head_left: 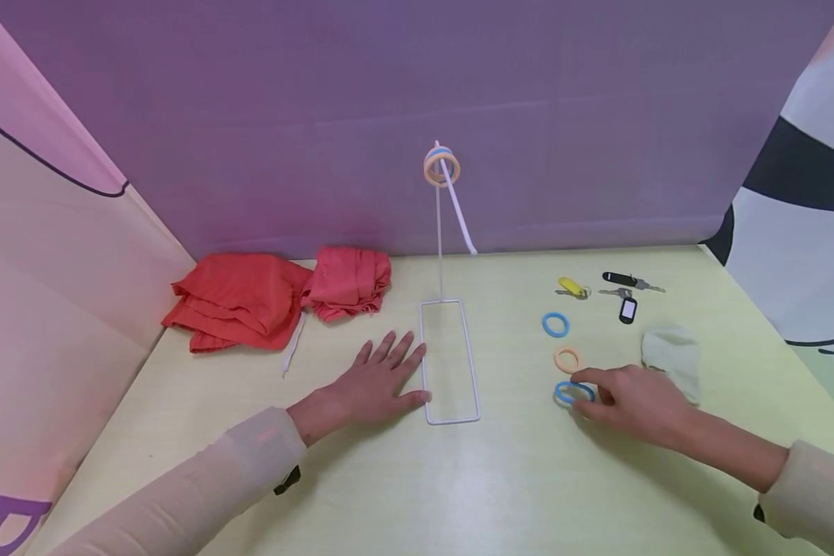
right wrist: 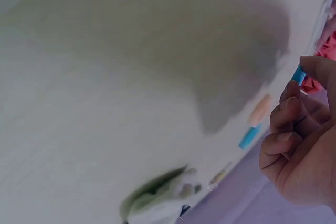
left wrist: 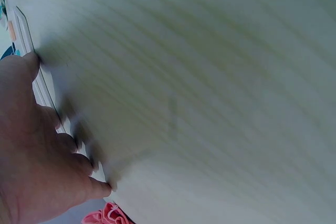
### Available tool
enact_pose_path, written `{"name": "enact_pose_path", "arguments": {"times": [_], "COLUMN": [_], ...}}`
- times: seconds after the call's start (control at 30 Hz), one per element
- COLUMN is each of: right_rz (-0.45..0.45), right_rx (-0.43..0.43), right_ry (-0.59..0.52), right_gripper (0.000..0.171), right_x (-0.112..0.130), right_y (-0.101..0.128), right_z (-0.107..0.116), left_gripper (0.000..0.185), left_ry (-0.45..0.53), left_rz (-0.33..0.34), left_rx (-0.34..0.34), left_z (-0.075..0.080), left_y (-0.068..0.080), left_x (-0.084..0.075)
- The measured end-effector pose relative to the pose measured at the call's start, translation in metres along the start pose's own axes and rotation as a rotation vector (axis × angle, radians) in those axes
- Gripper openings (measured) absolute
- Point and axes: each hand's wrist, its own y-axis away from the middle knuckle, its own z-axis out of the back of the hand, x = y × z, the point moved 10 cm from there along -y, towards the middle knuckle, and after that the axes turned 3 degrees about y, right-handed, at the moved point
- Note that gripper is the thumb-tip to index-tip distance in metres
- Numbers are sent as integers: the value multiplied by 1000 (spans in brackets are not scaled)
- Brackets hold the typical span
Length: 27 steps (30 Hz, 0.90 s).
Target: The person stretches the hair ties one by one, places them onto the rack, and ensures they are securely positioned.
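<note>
a: what's the right hand [head_left: 635, 401] doing?
b: pinching a thin blue ring [head_left: 574, 393] between thumb and forefinger, low on the yellow-green table [head_left: 528, 479], just below an orange ring [head_left: 567, 359].
a: and the left hand [head_left: 378, 382]?
b: flat, fingers spread, holding nothing, its thumb touching the base of the white wire stand [head_left: 449, 363], whose top carries orange and blue rings [head_left: 442, 167].

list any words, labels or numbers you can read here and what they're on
None can be read.
Purple mark on the pink left wall: only a cut-off shape, not a readable letter.
Key tags, yellow and black: the black one has a pale label window, too small to read.
Wrist views: too blurred for any text.
</note>
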Motion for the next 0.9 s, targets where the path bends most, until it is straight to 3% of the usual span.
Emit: {"name": "enact_pose_path", "arguments": {"times": [0.13,0.33,0.5,0.63,0.8,0.9], "right_rz": [13,176,280,368,462,495], "right_rx": [-91,-345,-446,-559,-708,-766], "right_ry": [-8,8,-4,-15,10,42], "right_gripper": [28,29,35,28,48,49], "right_x": [9,43,69,92,121,136], "right_y": [-2,-7,-7,-3,4,7], "right_z": [26,77,109,137,173,191], "left_gripper": [84,83,84,84,84,84], "left_ry": [2,8,10,11,10,15], "left_rz": [5,3,-5,-10,-7,-4], "left_rx": [-3,-13,-10,-14,-16,-14], "left_z": [-1,-1,-2,-2,-1,-1], "left_y": [0,0,0,-1,0,1], "left_x": [1,2,2,1,1,1]}}
